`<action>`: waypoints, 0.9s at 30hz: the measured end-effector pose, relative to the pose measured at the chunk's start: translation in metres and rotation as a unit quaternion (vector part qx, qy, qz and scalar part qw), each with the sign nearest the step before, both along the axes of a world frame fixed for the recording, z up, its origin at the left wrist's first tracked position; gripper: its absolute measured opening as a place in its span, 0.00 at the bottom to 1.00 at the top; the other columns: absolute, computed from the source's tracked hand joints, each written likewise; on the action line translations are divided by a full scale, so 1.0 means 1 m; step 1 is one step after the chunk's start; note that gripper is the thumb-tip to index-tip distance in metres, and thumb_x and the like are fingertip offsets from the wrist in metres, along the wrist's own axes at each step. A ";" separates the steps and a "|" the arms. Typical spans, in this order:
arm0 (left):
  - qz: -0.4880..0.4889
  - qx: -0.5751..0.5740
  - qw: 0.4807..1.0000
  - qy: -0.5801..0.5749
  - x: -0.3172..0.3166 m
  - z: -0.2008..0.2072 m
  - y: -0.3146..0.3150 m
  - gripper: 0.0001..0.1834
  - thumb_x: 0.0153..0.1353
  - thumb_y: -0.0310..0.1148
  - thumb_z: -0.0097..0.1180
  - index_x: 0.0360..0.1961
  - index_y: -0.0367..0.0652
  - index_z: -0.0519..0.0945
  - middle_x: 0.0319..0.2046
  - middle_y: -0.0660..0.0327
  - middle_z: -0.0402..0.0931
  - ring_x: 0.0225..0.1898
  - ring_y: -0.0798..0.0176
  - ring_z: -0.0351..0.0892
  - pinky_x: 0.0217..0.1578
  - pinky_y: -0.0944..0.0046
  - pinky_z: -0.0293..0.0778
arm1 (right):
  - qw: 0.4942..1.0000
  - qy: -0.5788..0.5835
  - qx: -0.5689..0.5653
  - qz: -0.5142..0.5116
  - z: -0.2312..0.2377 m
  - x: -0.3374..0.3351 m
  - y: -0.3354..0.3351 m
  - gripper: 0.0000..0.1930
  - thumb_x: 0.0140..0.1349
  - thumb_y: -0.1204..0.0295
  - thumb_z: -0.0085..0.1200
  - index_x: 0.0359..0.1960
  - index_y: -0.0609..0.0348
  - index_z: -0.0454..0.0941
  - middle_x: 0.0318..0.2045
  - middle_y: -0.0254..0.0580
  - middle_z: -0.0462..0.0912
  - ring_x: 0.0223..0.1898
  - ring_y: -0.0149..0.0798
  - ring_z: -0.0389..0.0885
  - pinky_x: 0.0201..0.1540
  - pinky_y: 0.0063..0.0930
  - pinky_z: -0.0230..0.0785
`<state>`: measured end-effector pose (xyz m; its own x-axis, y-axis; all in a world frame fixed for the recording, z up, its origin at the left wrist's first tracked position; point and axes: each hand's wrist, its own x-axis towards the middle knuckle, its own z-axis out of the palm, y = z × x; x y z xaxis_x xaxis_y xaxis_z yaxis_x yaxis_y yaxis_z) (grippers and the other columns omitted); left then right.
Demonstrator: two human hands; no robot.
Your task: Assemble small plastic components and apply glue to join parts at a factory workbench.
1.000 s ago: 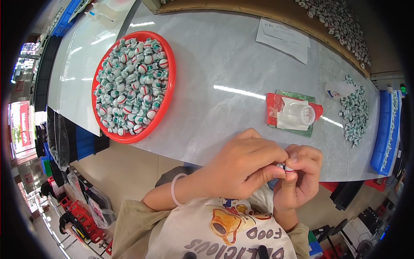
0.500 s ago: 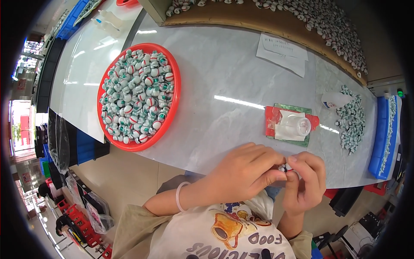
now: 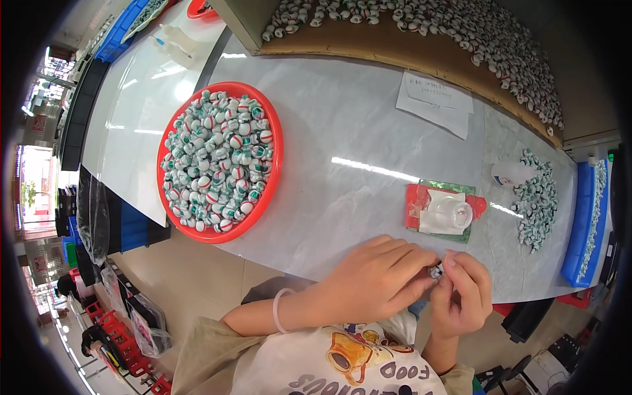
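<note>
My left hand (image 3: 382,276), a pale band on its wrist, pinches a small white and dark figurine piece (image 3: 435,270) between thumb and forefinger. From the other side, the fingertips of my right hand (image 3: 464,293) close on the same piece. Fingers cover most of it, so its exact shape is hidden. Just beyond the hands lies a red and green pad (image 3: 413,205) with white paper on it and a small clear round dish (image 3: 461,214) on top. To the right is a pile of small green and white pieces (image 3: 536,204), with a white bottle (image 3: 513,174) lying against it.
At left stands a round red basin (image 3: 277,164) heaped with white, green and red-striped figurines. A brown shelf (image 3: 368,60) along the back carries many white pieces. Paper sheets (image 3: 434,105) lie before it. A blue bin (image 3: 571,263) sits at the right edge.
The whole view has shifted, so the table and its things appear slightly lower. My fingers have turned the piece a little, and its white and red part is now more covered.
</note>
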<state>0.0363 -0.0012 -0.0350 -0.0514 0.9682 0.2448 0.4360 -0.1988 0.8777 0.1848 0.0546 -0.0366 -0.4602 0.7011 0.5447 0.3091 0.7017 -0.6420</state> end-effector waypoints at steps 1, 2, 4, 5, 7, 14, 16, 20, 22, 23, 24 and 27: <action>-0.010 -0.006 1.000 0.000 0.000 0.001 0.000 0.14 0.49 0.30 0.58 0.37 0.39 0.73 0.31 0.61 0.75 0.30 0.58 0.73 0.32 0.63 0.66 | 1.000 -0.007 0.005 -0.011 -0.001 0.001 -0.001 0.14 0.44 0.89 0.50 0.34 0.67 0.78 0.33 0.51 0.78 0.31 0.40 0.77 0.31 0.24 0.71; -0.010 -0.005 1.000 0.000 0.000 0.000 0.000 0.14 0.49 0.30 0.58 0.37 0.39 0.73 0.31 0.61 0.75 0.30 0.58 0.73 0.32 0.63 0.66 | 1.000 -0.006 0.006 -0.011 -0.001 0.001 -0.001 0.14 0.44 0.89 0.50 0.34 0.67 0.78 0.33 0.51 0.78 0.31 0.40 0.77 0.31 0.24 0.71; -0.005 0.008 0.999 0.044 0.002 -0.002 0.000 0.14 0.49 0.30 0.58 0.37 0.39 0.73 0.31 0.62 0.75 0.31 0.59 0.73 0.32 0.63 0.66 | 1.000 -0.004 0.001 -0.011 0.000 0.001 -0.001 0.14 0.43 0.89 0.50 0.34 0.67 0.78 0.32 0.51 0.78 0.31 0.40 0.78 0.31 0.24 0.71; -0.006 0.009 0.999 0.044 0.002 -0.002 0.000 0.14 0.49 0.30 0.58 0.37 0.39 0.73 0.31 0.62 0.75 0.31 0.59 0.73 0.32 0.63 0.66 | 1.000 -0.004 0.002 -0.012 -0.001 0.001 -0.001 0.14 0.43 0.89 0.50 0.34 0.67 0.78 0.32 0.51 0.78 0.31 0.40 0.78 0.31 0.24 0.71; -0.018 -0.009 0.996 0.090 0.002 -0.002 -0.001 0.15 0.48 0.31 0.58 0.38 0.39 0.73 0.32 0.62 0.75 0.32 0.60 0.73 0.32 0.63 0.66 | 1.000 0.000 -0.002 0.000 -0.002 0.001 0.000 0.15 0.42 0.89 0.50 0.34 0.67 0.78 0.31 0.51 0.78 0.30 0.40 0.78 0.30 0.25 0.72; -0.037 -0.002 0.999 0.036 -0.002 -0.001 0.001 0.15 0.50 0.33 0.57 0.39 0.39 0.73 0.32 0.62 0.75 0.32 0.59 0.72 0.33 0.61 0.65 | 1.000 0.007 -0.006 0.003 0.001 0.002 0.002 0.15 0.39 0.89 0.51 0.32 0.67 0.78 0.29 0.50 0.78 0.28 0.39 0.78 0.28 0.23 0.72; -0.045 -0.013 0.999 0.016 -0.004 -0.001 0.001 0.15 0.52 0.36 0.56 0.39 0.40 0.72 0.31 0.62 0.75 0.31 0.58 0.72 0.33 0.61 0.65 | 1.000 0.005 0.006 0.008 -0.001 0.002 0.001 0.14 0.39 0.90 0.51 0.31 0.67 0.78 0.29 0.50 0.78 0.28 0.39 0.77 0.28 0.23 0.72; -0.045 -0.026 0.999 0.012 -0.003 -0.002 0.000 0.12 0.54 0.37 0.55 0.37 0.42 0.73 0.29 0.62 0.74 0.29 0.58 0.72 0.32 0.61 0.64 | 1.000 0.009 0.010 0.008 0.000 -0.001 -0.002 0.14 0.39 0.90 0.51 0.31 0.67 0.78 0.28 0.50 0.78 0.27 0.38 0.77 0.27 0.23 0.72; -0.029 -0.041 0.999 0.013 -0.001 0.000 0.001 0.10 0.54 0.37 0.54 0.34 0.44 0.73 0.26 0.63 0.74 0.27 0.57 0.72 0.31 0.61 0.65 | 1.000 0.013 0.014 0.007 0.003 0.001 -0.002 0.14 0.39 0.90 0.52 0.30 0.66 0.78 0.27 0.50 0.78 0.27 0.38 0.77 0.26 0.23 0.72; -0.027 -0.042 0.999 0.014 -0.001 -0.001 0.001 0.10 0.54 0.37 0.54 0.34 0.44 0.73 0.26 0.63 0.74 0.27 0.57 0.72 0.31 0.61 0.65 | 1.000 0.014 0.013 0.008 0.002 -0.001 -0.002 0.14 0.39 0.90 0.52 0.30 0.66 0.78 0.27 0.50 0.78 0.27 0.38 0.77 0.26 0.23 0.72; -0.024 -0.034 0.999 0.009 -0.002 -0.002 0.001 0.10 0.54 0.36 0.54 0.33 0.43 0.74 0.25 0.63 0.74 0.26 0.57 0.72 0.30 0.61 0.65 | 1.000 0.013 0.021 0.011 0.001 -0.002 -0.002 0.14 0.39 0.90 0.53 0.30 0.66 0.78 0.27 0.50 0.78 0.26 0.38 0.77 0.26 0.23 0.72; -0.021 -0.025 0.999 -0.004 -0.003 -0.004 0.001 0.09 0.53 0.35 0.55 0.32 0.43 0.74 0.23 0.63 0.73 0.25 0.57 0.72 0.29 0.61 0.65 | 0.999 0.003 0.034 0.007 0.003 -0.005 -0.004 0.14 0.38 0.90 0.54 0.30 0.66 0.78 0.27 0.49 0.78 0.26 0.38 0.77 0.26 0.23 0.71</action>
<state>0.0329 0.0000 -0.0385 -0.0115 0.9805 0.1961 0.4215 -0.1731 0.8902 0.1802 0.0507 -0.0338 -0.4656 0.6559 0.5941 0.2949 0.7480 -0.5946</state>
